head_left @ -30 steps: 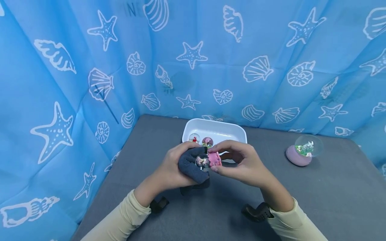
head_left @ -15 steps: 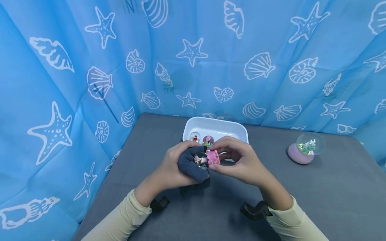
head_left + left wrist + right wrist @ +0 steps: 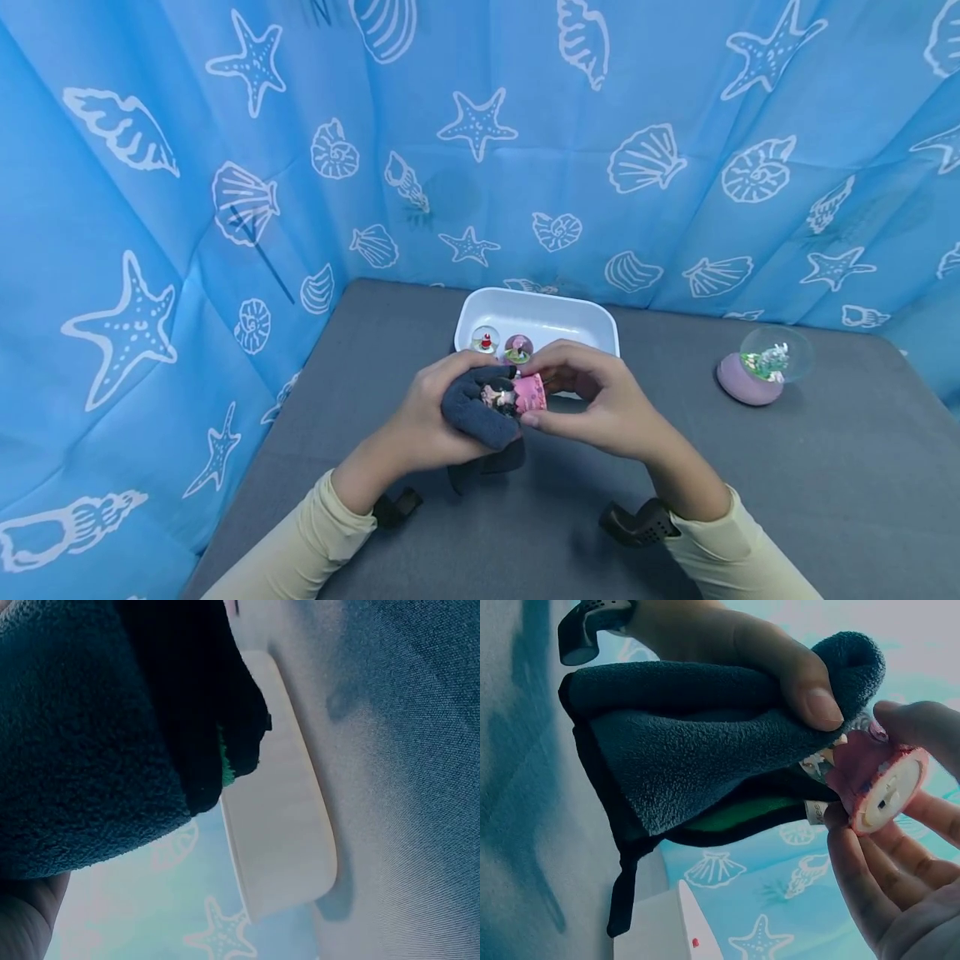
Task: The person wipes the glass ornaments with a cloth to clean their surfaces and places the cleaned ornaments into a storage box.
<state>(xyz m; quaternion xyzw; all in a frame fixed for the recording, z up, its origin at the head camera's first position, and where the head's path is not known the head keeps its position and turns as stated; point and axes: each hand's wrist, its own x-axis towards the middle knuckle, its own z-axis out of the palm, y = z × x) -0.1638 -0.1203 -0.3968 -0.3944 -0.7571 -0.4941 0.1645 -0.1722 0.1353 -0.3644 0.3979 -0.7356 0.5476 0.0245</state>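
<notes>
A small snow globe [image 3: 531, 393] with a scalloped pink base lies on its side between the hands, over the table. My right hand [image 3: 600, 404] pinches that base between thumb and fingers; the right wrist view shows its pale underside facing outward. My left hand [image 3: 427, 417] grips a folded dark grey cloth [image 3: 476, 421], which wraps around the clear ball end. Dark-haired figures show inside the ball. The left thumb presses the cloth near the ball in the right wrist view. Cloth [image 3: 75, 750] fills much of the left wrist view and hides the globe there.
Behind the hands stands a white tray [image 3: 592, 321]. In it are a snow globe with a red figure [image 3: 485, 340] and one with a pink figure [image 3: 517, 348]. A larger snow globe on a lilac base [image 3: 747, 383] stands at the right. A blue shell-patterned curtain [image 3: 480, 192] rises behind the table.
The snow globe has shifted slightly left, a little deeper into the cloth. Both hands keep their hold. The head view has tilted slightly.
</notes>
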